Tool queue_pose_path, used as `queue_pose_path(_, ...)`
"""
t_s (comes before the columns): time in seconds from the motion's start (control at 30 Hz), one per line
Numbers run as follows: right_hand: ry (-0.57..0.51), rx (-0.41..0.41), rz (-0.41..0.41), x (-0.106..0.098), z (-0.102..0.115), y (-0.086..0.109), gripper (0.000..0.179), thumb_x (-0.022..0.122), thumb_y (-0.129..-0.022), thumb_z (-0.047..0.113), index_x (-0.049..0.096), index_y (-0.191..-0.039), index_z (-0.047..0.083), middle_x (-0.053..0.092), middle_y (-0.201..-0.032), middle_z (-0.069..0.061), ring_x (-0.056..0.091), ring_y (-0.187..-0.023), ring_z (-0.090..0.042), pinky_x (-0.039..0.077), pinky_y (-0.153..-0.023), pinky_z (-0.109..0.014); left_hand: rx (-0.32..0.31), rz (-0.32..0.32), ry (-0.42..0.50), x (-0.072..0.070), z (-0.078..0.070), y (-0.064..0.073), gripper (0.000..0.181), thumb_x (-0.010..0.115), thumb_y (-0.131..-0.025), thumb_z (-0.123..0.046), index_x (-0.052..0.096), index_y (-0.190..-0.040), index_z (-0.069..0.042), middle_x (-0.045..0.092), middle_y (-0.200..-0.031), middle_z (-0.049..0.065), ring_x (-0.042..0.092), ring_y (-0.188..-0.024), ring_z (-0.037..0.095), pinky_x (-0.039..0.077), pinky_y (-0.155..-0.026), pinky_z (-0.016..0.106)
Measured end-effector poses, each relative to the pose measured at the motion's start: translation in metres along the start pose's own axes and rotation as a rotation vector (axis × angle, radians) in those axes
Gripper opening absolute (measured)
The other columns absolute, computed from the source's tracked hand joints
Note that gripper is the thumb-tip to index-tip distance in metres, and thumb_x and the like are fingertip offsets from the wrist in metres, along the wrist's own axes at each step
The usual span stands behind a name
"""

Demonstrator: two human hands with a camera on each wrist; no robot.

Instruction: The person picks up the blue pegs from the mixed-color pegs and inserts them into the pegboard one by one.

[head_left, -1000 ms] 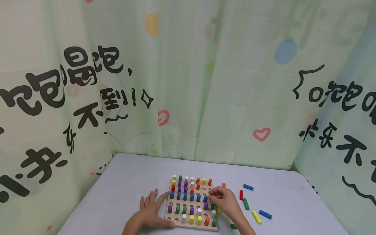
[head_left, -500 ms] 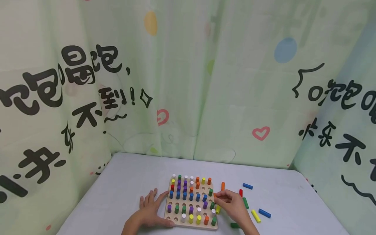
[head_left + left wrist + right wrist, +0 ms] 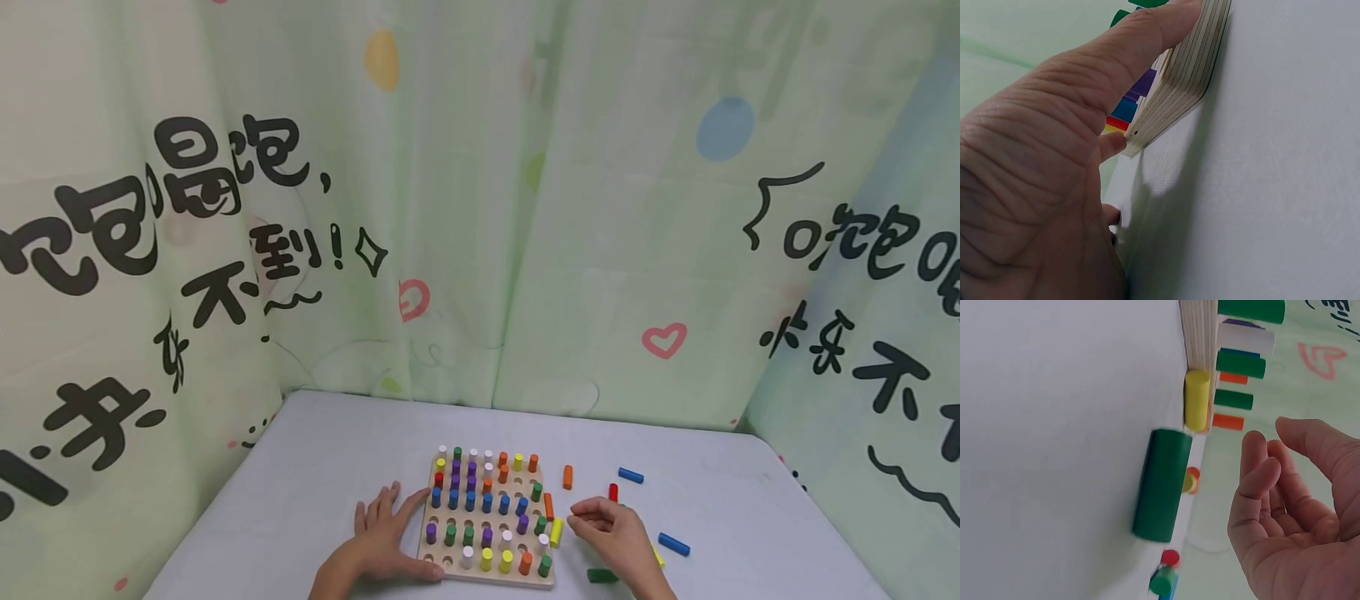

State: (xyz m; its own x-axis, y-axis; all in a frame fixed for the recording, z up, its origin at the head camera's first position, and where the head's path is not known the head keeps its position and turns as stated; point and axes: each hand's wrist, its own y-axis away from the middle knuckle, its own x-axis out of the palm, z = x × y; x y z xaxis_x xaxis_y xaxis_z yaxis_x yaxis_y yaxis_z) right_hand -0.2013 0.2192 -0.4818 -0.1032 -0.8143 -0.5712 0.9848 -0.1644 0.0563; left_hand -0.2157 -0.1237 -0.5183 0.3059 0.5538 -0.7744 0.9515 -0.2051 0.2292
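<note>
A wooden pegboard [image 3: 491, 579] carries upright coloured pegs, with a row of blue pegs [image 3: 470, 501] across its middle. My left hand [image 3: 386, 542] lies spread at its left side, thumb at the near corner and index finger on the left edge; in the left wrist view, the thumb touches the board's side. Right of the board hovers my right hand [image 3: 618, 542], fingers loosely bent, a gap between thumb and fingertips and nothing held. Between hand and board lie a yellow peg [image 3: 556, 532] and an orange peg [image 3: 549, 507], both against the board's right edge. Some holes are vacant.
Loose pegs lie on the white table to the right: a green peg [image 3: 1162, 485] under the right hand, an orange peg [image 3: 567, 477], a red peg [image 3: 613, 492], and blue pegs [image 3: 631, 475] farther out. A printed curtain [image 3: 450, 208] hangs behind the table.
My right hand has drawn back rightward from the board's right edge, uncovering an upright green peg in the right column and the orange peg beside the edge. The left hand keeps its place.
</note>
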Motion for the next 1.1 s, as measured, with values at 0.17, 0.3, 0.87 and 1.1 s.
queue_pose_path(0.17, 0.008, 0.034, -0.024, -0.011, -0.008, 0.0, 0.019, 0.077, -0.091, 0.01, 0.073, -0.106, 0.0, 0.072, -0.088, -0.002, 0.065, -0.077, -0.016, 0.059, -0.069, -0.028, 0.015, -0.014, 0.025, 0.003, 0.002, -0.001, 0.125, 0.085, -0.055, -0.079, 0.038, -0.156, -0.023, 0.016, -0.164, 0.029, 0.011, -0.151, 0.053, -0.004, -0.119, 0.073)
queue_pose_path(0.3, 0.029, 0.036, -0.041, -0.02, -0.014, 0.001, 0.022, 0.077, -0.091, 0.011, 0.072, -0.108, -0.002, 0.072, -0.089, -0.002, 0.065, -0.077, -0.016, 0.059, -0.07, -0.028, 0.02, -0.026, 0.034, 0.005, 0.004, -0.002, 0.125, 0.085, -0.053, -0.079, 0.039, -0.155, -0.023, 0.016, -0.164, 0.029, 0.011, -0.151, 0.053, -0.004, -0.118, 0.073)
queue_pose_path(0.87, 0.055, 0.079, -0.079, -0.052, -0.038, 0.003, 0.024, 0.075, -0.093, 0.014, 0.072, -0.111, -0.002, 0.072, -0.089, -0.002, 0.065, -0.077, -0.017, 0.056, -0.068, -0.026, 0.038, -0.024, 0.038, 0.004, 0.004, 0.0, 0.124, 0.084, -0.054, -0.08, 0.039, -0.156, -0.024, 0.015, -0.164, 0.029, 0.011, -0.151, 0.053, -0.005, -0.118, 0.073)
queue_pose_path(1.1, 0.048, 0.119, -0.081, -0.065, -0.049, 0.004, 0.026, 0.073, -0.095, 0.015, 0.07, -0.114, -0.003, 0.072, -0.093, -0.004, 0.063, -0.078, -0.018, 0.055, -0.068, -0.026, 0.031, -0.012, 0.014, 0.001, 0.001, 0.001, 0.121, 0.087, -0.058, -0.074, 0.037, -0.157, -0.023, 0.015, -0.164, 0.029, 0.011, -0.151, 0.053, -0.004, -0.118, 0.073)
